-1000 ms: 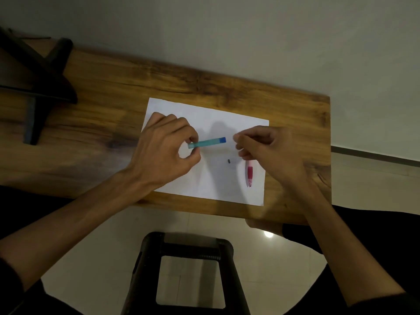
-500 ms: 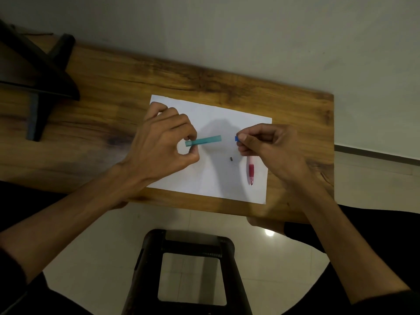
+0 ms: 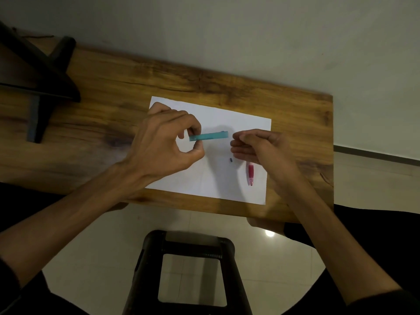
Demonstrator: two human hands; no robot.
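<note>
My left hand (image 3: 163,142) pinches one end of a teal tube-like case (image 3: 211,135) and holds it level above a white sheet of paper (image 3: 216,178). The case's right end is bare. My right hand (image 3: 261,148) hovers just right of that end with its thumb pressed onto the curled fingers. The small blue cap it pinched is hidden inside them. A red pen (image 3: 250,173) lies on the paper, partly under my right hand. Left of the pen, a tiny dark piece (image 3: 231,159) also lies on the paper.
The paper lies on a wooden table (image 3: 113,98) set against a pale wall. A black stand (image 3: 38,76) occupies the table's far left. A black stool (image 3: 188,246) stands on the tiled floor below the table's near edge.
My right hand pulled the blue cap off the teal case's right end and drew back a little. The cap is now hidden in its fingers. My left hand kept its hold.
</note>
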